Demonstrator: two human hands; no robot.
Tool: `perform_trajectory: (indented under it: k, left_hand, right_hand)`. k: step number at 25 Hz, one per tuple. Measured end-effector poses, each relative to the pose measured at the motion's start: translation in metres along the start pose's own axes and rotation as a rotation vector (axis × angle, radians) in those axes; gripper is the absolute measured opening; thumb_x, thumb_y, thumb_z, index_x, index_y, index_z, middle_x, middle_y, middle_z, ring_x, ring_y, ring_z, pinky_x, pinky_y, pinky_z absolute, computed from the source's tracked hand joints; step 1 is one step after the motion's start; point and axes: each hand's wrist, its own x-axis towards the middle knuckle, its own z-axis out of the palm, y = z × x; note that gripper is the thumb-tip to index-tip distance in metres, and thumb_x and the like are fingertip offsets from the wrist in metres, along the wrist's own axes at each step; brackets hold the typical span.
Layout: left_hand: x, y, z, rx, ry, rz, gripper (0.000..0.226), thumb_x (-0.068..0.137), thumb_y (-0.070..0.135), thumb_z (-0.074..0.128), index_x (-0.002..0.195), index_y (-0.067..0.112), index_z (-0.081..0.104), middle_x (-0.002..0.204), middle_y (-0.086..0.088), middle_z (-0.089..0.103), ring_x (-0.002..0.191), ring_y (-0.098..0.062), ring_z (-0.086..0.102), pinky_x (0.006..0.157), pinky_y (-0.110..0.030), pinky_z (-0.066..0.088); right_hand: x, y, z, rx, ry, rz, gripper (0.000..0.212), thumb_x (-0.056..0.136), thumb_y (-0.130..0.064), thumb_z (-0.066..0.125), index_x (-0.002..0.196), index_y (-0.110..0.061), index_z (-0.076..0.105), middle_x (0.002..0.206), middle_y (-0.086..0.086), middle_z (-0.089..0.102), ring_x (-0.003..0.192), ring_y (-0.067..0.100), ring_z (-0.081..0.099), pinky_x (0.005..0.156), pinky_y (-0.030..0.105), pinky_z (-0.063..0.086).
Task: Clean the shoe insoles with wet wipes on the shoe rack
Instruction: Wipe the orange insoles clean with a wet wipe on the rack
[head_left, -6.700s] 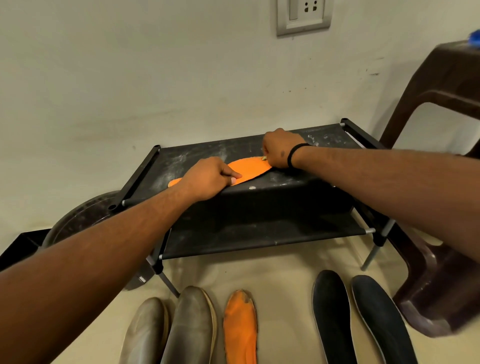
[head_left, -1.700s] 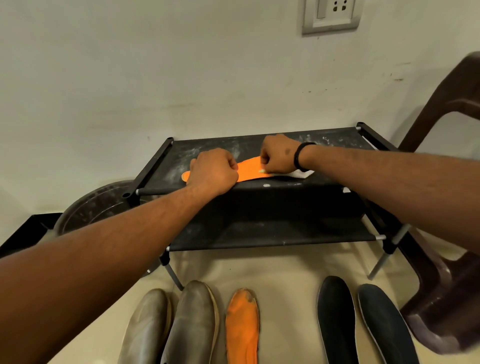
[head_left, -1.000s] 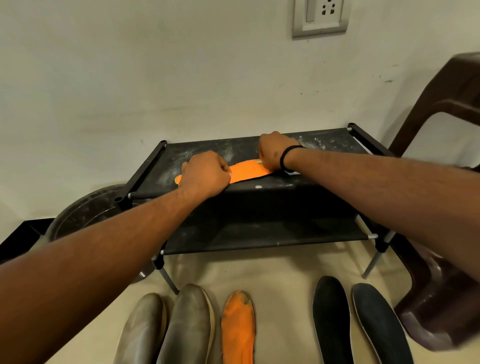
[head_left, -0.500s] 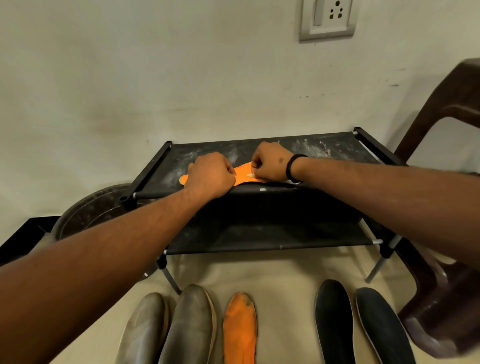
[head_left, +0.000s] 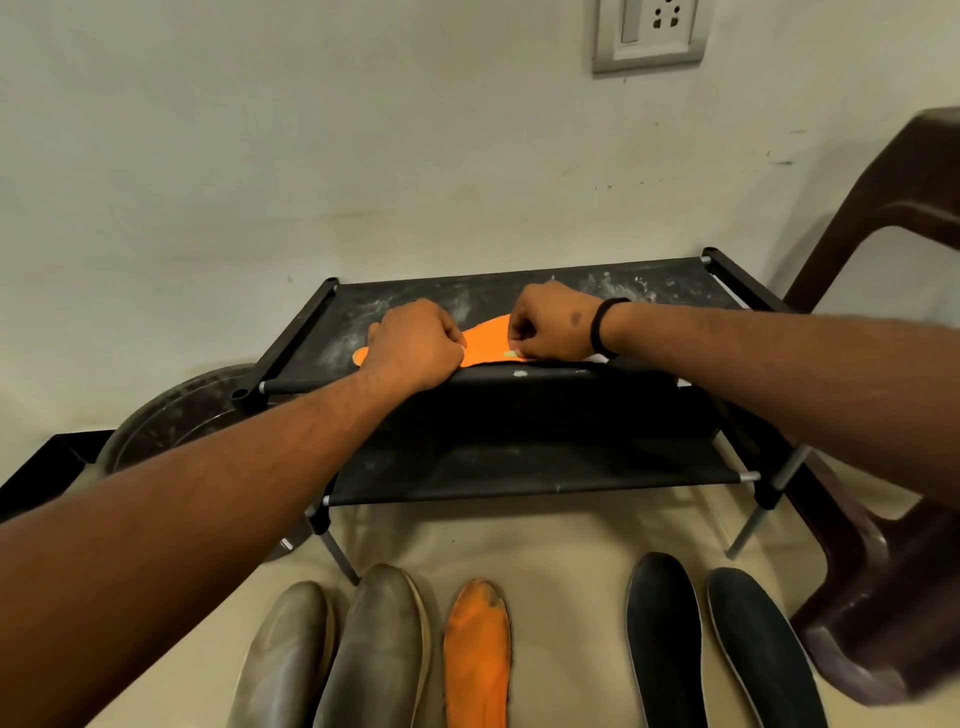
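On rack (head_left: 545, 462), both hands fisted on insole (head_left: 485, 343)

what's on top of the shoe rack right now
An orange insole lies on the shoe rack. The left hand holds one end down; the right hand pinches a wipe, mostly hidden underneath it.

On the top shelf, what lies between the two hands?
In the head view, a bare stretch of the orange insole lies between the left hand and right hand.
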Motion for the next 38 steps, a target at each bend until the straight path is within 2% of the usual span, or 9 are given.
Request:
perform_trajectory:
  k: [4, 9, 13, 19, 22, 25, 29, 33, 38]
  left_hand:
    - [0.001, 0.003, 0.000, 0.005, -0.004, 0.004, 0.019, 0.084, 0.016, 0.064, 0.077, 0.031, 0.075, 0.093, 0.010, 0.073, 0.100, -0.017, 0.062, 0.097, -0.047, 0.046]
    - [0.002, 0.000, 0.002, 0.026, 0.028, 0.006, 0.015, 0.083, 0.020, 0.067, 0.080, 0.032, 0.076, 0.083, 0.013, 0.070, 0.096, -0.016, 0.063, 0.095, -0.046, 0.046]
    - [0.003, -0.003, 0.003, 0.004, 0.011, 0.025, 0.014, 0.085, 0.021, 0.068, 0.081, 0.034, 0.072, 0.098, 0.012, 0.072, 0.104, -0.016, 0.062, 0.099, -0.046, 0.044]
    - [0.010, 0.000, 0.002, 0.113, 0.006, 0.005, 0.042, 0.085, 0.030, 0.071, 0.126, 0.031, 0.063, 0.129, -0.001, 0.063, 0.127, -0.032, 0.048, 0.104, -0.048, 0.034]
    - [0.013, 0.004, 0.001, 0.134, 0.047, 0.002, 0.025, 0.088, 0.036, 0.070, 0.112, 0.027, 0.071, 0.120, -0.002, 0.066, 0.122, -0.032, 0.051, 0.102, -0.048, 0.034]
    - [0.009, 0.010, 0.000, 0.113, 0.150, 0.034, 0.017, 0.089, 0.037, 0.069, 0.097, 0.022, 0.073, 0.106, -0.001, 0.070, 0.112, -0.028, 0.059, 0.100, -0.048, 0.037]
    - [-0.008, 0.030, -0.030, -0.014, 0.295, 0.144, 0.013, 0.091, 0.032, 0.065, 0.096, 0.023, 0.072, 0.100, 0.001, 0.070, 0.095, -0.022, 0.064, 0.084, -0.041, 0.051]
    - [-0.043, 0.053, -0.072, -0.284, 0.393, 0.116, 0.009, 0.090, 0.028, 0.069, 0.090, 0.020, 0.073, 0.095, 0.003, 0.071, 0.088, -0.016, 0.063, 0.078, -0.033, 0.051]
    - [-0.109, 0.076, -0.094, -0.724, 0.166, -0.119, 0.013, 0.086, 0.022, 0.076, 0.086, 0.009, 0.073, 0.090, -0.006, 0.073, 0.082, -0.020, 0.070, 0.070, -0.030, 0.053]
  right_hand:
    - [-0.001, 0.010, 0.001, -0.101, 0.085, 0.126, 0.012, 0.087, -0.010, 0.057, 0.079, -0.010, 0.066, 0.085, 0.011, 0.070, 0.077, 0.027, 0.064, 0.081, 0.044, 0.057]
    - [0.002, -0.034, 0.014, 0.098, 0.060, -0.049, 0.013, 0.088, -0.013, 0.061, 0.082, -0.008, 0.073, 0.082, 0.005, 0.071, 0.073, 0.016, 0.063, 0.071, 0.029, 0.052]
    - [0.005, 0.013, 0.001, -0.026, 0.064, 0.115, 0.013, 0.087, -0.015, 0.063, 0.080, -0.012, 0.073, 0.085, 0.006, 0.072, 0.078, 0.020, 0.065, 0.077, 0.036, 0.056]
    - [0.015, 0.018, 0.008, 0.100, 0.136, 0.149, 0.016, 0.094, -0.018, 0.060, 0.091, -0.007, 0.071, 0.092, 0.008, 0.070, 0.087, 0.022, 0.064, 0.078, 0.030, 0.048]
    - [0.019, 0.002, 0.011, 0.044, 0.206, 0.117, 0.014, 0.094, -0.023, 0.056, 0.086, -0.015, 0.064, 0.100, 0.009, 0.065, 0.093, 0.026, 0.059, 0.084, 0.034, 0.047]
    - [0.006, -0.012, -0.010, 0.075, 0.330, 0.092, 0.010, 0.097, -0.018, 0.048, 0.100, -0.015, 0.057, 0.100, 0.006, 0.060, 0.090, 0.026, 0.056, 0.079, 0.038, 0.049]
    - [-0.035, -0.034, -0.053, 0.080, 0.360, -0.043, 0.008, 0.093, -0.018, 0.056, 0.096, -0.016, 0.062, 0.092, -0.001, 0.060, 0.089, 0.020, 0.058, 0.074, 0.029, 0.042]
    - [-0.083, -0.049, -0.078, 0.174, 0.456, -0.015, 0.009, 0.092, -0.026, 0.062, 0.087, -0.018, 0.062, 0.084, -0.006, 0.061, 0.078, 0.013, 0.057, 0.069, 0.025, 0.043]
    - [-0.131, -0.070, -0.092, 0.211, 0.466, 0.065, 0.015, 0.090, -0.029, 0.067, 0.091, -0.014, 0.067, 0.094, 0.003, 0.066, 0.084, 0.017, 0.060, 0.071, 0.025, 0.044]
